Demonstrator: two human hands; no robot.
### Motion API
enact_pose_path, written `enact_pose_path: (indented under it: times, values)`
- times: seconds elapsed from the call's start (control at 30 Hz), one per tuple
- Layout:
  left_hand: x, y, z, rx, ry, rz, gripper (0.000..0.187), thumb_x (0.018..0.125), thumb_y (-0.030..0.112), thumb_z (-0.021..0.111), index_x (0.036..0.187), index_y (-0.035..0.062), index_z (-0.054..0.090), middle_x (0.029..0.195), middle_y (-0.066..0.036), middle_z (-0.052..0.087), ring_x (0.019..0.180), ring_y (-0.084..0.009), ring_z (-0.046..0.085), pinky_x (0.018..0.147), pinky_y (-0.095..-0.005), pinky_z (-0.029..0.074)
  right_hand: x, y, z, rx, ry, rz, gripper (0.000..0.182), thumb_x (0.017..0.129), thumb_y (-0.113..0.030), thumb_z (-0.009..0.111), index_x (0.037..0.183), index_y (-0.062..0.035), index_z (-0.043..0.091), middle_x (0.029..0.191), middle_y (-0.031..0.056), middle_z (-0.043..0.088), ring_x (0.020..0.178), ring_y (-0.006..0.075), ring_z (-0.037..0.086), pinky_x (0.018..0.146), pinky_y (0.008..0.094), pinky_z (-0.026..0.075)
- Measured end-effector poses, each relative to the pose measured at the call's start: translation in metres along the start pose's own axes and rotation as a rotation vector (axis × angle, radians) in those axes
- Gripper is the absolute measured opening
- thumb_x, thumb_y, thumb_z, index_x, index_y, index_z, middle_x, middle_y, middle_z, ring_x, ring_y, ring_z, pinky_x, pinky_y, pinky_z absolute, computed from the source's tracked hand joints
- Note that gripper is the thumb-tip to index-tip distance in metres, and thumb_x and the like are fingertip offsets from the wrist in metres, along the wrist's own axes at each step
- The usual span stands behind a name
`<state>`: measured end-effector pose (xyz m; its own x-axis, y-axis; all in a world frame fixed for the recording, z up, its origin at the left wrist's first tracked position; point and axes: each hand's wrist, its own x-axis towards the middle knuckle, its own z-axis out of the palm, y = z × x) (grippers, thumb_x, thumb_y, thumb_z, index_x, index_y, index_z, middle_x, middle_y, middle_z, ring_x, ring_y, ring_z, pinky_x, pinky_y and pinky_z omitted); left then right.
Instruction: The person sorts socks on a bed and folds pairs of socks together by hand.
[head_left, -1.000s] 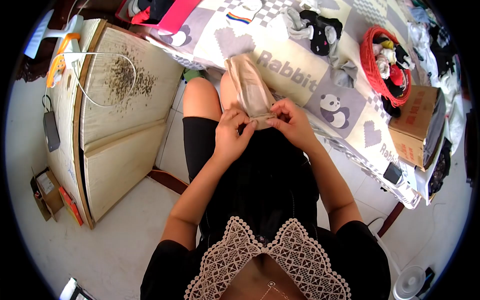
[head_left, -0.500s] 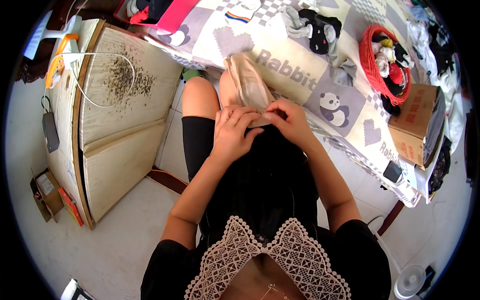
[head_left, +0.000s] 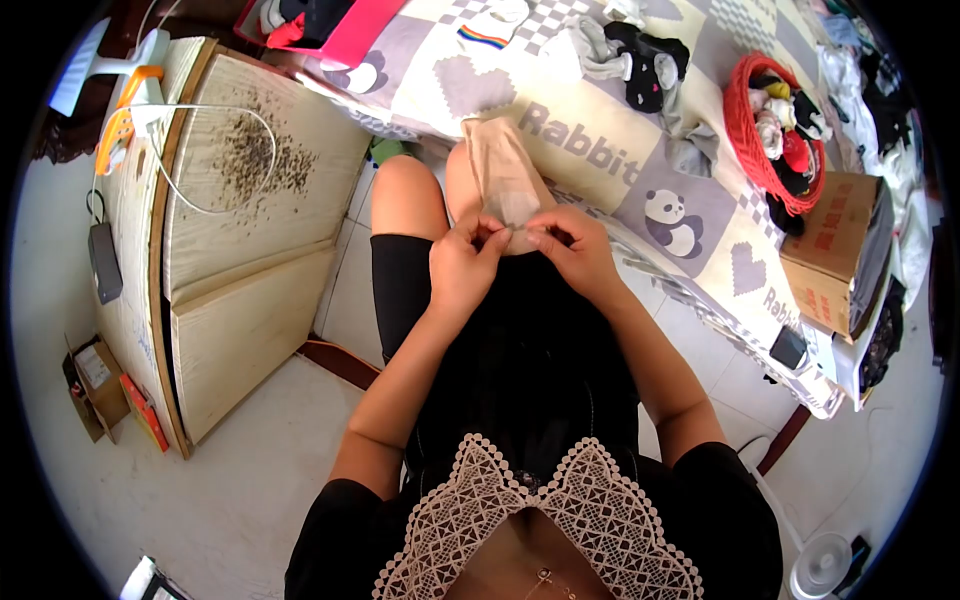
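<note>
A sheer beige stocking lies draped over my lap, its far end resting on one thigh. Both hands pinch its near edge above the black shorts. My left hand grips it between thumb and fingers at the left. On the right, my right hand does the same, thumb and index finger together on the fabric. A small gap separates the two sets of fingertips, with stocking cloth showing between them.
A bed with a rabbit-and-panda sheet is in front. On it are grey and black socks, a white sock, a red basket of socks, a pink box and a cardboard box. A wooden cabinet stands left.
My left hand has turned from lying flat over the stocking to pinching its edge beside my right hand. More of the stocking's near end now shows between the hands.
</note>
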<state>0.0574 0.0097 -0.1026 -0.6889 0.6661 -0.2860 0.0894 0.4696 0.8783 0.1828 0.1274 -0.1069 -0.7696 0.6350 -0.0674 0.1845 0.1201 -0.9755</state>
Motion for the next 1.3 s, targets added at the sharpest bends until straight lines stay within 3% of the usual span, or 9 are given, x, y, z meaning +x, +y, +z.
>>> enact_pose_path:
  times: [0.2,0.33,0.5,0.73,0.8,1.0,1.13,1.2,1.3]
  values:
    - [-0.004,0.004,0.000,0.286,0.097,0.582,0.020,0.072,0.007,0.074,0.090,0.0067,0.067,0.083,-0.007,0.055,0.068,-0.0188,0.059,0.060,-0.0284,0.049,0.010,0.006,0.007,0.115,0.081,0.104,0.009,0.081,-0.008,0.064,0.089,-0.0028,0.062,0.067,-0.0014,0.056,0.057,0.0052,0.044,0.054,0.0205,0.037]
    - [-0.008,0.012,-0.003,0.354,0.052,0.613,0.021,0.071,0.007,0.074,0.090,0.0081,0.068,0.089,-0.008,0.053,0.071,-0.0207,0.059,0.060,-0.0299,0.050,0.005,0.006,0.004,0.022,0.093,0.121,0.009,0.081,-0.008,0.064,0.089,-0.0026,0.062,0.078,0.0008,0.056,0.060,0.0058,0.046,0.056,0.0211,0.039]
    - [-0.002,-0.004,0.000,0.262,0.066,0.511,0.017,0.074,0.013,0.073,0.088,0.0054,0.068,0.083,-0.008,0.054,0.070,-0.0217,0.059,0.063,-0.0304,0.049,-0.002,-0.001,-0.009,-0.231,0.048,-0.303,0.014,0.079,-0.011,0.069,0.088,-0.0022,0.062,0.101,0.0061,0.046,0.075,0.0169,0.052,0.066,0.0269,0.043]
    - [0.002,0.003,0.003,0.184,0.011,0.289,0.015,0.080,0.017,0.070,0.088,0.0039,0.067,0.080,-0.009,0.055,0.068,-0.0221,0.059,0.060,-0.0287,0.047,0.002,0.013,-0.003,-0.202,0.089,-0.140,0.022,0.078,-0.021,0.070,0.084,-0.0008,0.061,0.087,0.0086,0.050,0.073,0.0211,0.051,0.066,0.0302,0.042]
    - [-0.001,0.008,0.008,0.228,0.138,0.154,0.016,0.079,0.016,0.070,0.091,0.0062,0.067,0.083,-0.008,0.056,0.068,-0.0222,0.058,0.063,-0.0312,0.047,0.009,0.010,-0.001,-0.198,0.084,0.073,0.027,0.080,-0.026,0.066,0.080,0.0002,0.060,0.081,0.0090,0.050,0.072,0.0214,0.051,0.064,0.0310,0.042]
    - [0.007,0.012,0.001,0.415,0.132,0.727,0.025,0.071,0.013,0.074,0.095,0.0119,0.068,0.090,-0.005,0.057,0.073,-0.0234,0.057,0.066,-0.0346,0.049,0.027,0.024,0.004,-0.241,0.084,0.130,0.023,0.081,-0.024,0.064,0.080,-0.0008,0.058,0.083,0.0086,0.049,0.071,0.0212,0.052,0.065,0.0306,0.043]
    - [0.010,0.002,0.000,0.425,0.134,0.693,0.027,0.070,0.013,0.074,0.096,0.0110,0.068,0.088,-0.005,0.059,0.077,-0.0240,0.058,0.066,-0.0333,0.049,0.020,0.013,0.007,-0.044,0.212,0.051,0.018,0.079,-0.018,0.067,0.088,-0.0037,0.060,0.089,0.0082,0.050,0.074,0.0215,0.053,0.068,0.0303,0.044]
    - [0.014,-0.004,0.000,0.347,0.172,0.681,0.024,0.073,0.012,0.072,0.096,0.0085,0.068,0.086,-0.007,0.061,0.077,-0.0251,0.060,0.066,-0.0337,0.049,0.017,0.011,0.001,-0.103,0.133,-0.304,0.021,0.078,-0.014,0.068,0.096,-0.0062,0.061,0.094,0.0082,0.051,0.077,0.0220,0.054,0.069,0.0299,0.044]
    - [0.013,-0.008,0.001,0.230,0.107,0.563,0.018,0.078,0.013,0.069,0.094,0.0058,0.067,0.083,-0.009,0.062,0.075,-0.0255,0.061,0.065,-0.0336,0.049,0.015,0.015,-0.003,-0.172,0.054,-0.307,0.022,0.078,-0.014,0.069,0.097,-0.0041,0.062,0.093,0.0083,0.052,0.079,0.0223,0.055,0.070,0.0293,0.044]
